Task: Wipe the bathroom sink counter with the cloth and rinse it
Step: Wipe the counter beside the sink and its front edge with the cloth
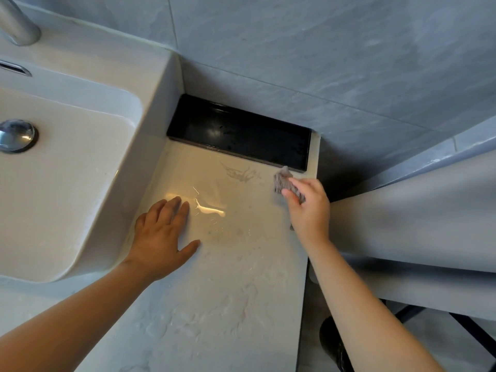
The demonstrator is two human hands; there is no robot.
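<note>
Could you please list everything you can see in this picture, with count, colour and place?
counter: one, cream, centre, wet with streaks and droplets
sink: one, cream, left of the counter
drain plug: one, silver, in the sink, far left
overflow slot: one, silver, on the sink's back wall
tap: one, silver, top left, only its base visible
tray: one, black, at the back of the counter against the wall
wall tiles: several, grey, behind the counter
cloth: one, grey-brown, bunched near the tray's right corner
left hand: one, flat on the counter, fingers spread
right hand: one, gripping the cloth
</note>
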